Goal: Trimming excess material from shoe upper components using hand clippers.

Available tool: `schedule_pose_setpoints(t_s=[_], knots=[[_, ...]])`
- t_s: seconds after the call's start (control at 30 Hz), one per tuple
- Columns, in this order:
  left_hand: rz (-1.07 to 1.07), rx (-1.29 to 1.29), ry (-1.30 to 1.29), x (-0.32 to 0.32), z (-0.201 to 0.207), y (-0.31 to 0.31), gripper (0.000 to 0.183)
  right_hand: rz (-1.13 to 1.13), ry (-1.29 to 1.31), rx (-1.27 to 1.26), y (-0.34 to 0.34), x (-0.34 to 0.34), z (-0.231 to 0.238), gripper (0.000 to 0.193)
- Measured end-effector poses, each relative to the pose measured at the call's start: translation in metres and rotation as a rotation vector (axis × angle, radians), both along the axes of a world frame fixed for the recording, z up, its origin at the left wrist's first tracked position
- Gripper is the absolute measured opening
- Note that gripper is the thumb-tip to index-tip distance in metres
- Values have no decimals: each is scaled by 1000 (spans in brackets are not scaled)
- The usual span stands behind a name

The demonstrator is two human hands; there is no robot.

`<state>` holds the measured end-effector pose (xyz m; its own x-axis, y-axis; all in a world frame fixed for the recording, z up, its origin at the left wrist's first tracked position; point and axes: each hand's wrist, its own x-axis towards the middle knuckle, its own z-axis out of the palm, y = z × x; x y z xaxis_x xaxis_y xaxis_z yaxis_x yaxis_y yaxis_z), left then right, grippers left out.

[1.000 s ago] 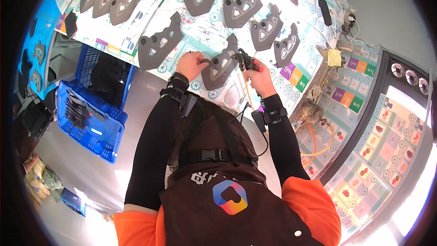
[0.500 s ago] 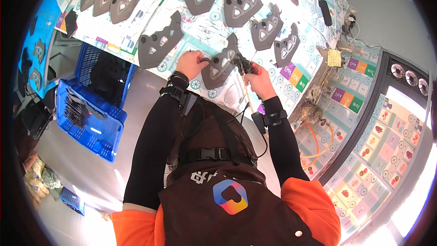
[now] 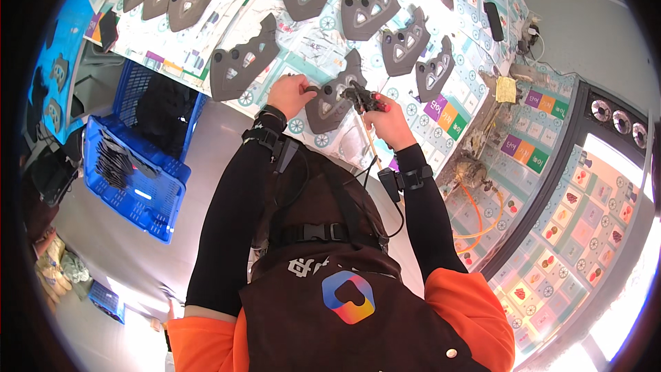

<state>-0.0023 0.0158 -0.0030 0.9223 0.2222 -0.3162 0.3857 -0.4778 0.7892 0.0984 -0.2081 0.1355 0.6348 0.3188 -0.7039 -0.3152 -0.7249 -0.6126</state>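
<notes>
Directly in front of me, at the table's near edge, lies a grey moulded panel (image 3: 323, 114) with cut-out windows and round dark pads. My left hand (image 3: 288, 96) pinches its left corner between thumb and fingers. In my right hand (image 3: 390, 125) is a dark, grimy spray gun (image 3: 361, 98) with red bits at its grip. Its nose sits over the panel's right part and hides some of the windows. A thin pale hose hangs below the gun. Just left of my left hand rests another grey panel (image 3: 242, 69) of similar shape.
Several more grey panels (image 3: 370, 10) lie across the patterned table cover (image 3: 303, 55). A black oblong object (image 3: 493, 21) sits at the far right. Blue crates (image 3: 162, 213) with dark parts stand left of the table. Orange tubing (image 3: 480, 217) loops at the right.
The spray gun has shifted slightly left over the panel with my right hand. My left hand keeps its pinch in nearly the same place. Something has come into view on the floor at lower left.
</notes>
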Motion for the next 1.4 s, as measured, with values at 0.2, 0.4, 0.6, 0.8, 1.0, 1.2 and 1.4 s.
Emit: schedule_pose_setpoints(t_s=[0.2,0.4,0.6,0.8,1.0,1.2,1.4], knots=[[7,-15,25,0,0,-4,25,74,52,-71,-5,-3,1,37],[4,19,-48,-9,-8,-6,27,120,61,-37,-15,-15,-10,33],[0,12,-38,-6,-13,-5,27,167,16,-45,-10,-15,-10,37],[-2,9,-61,5,-13,4,27,105,24,38,6,-4,-11,41],[-59,57,-72,3,-42,7,28,165,-142,409,-47,-9,-30,59],[140,20,-55,-46,-24,-1,32,329,-153,-118,-144,-7,-63,73],[-59,-215,-193,-34,79,45,33,547,-408,-354,-235,-24,-60,107]])
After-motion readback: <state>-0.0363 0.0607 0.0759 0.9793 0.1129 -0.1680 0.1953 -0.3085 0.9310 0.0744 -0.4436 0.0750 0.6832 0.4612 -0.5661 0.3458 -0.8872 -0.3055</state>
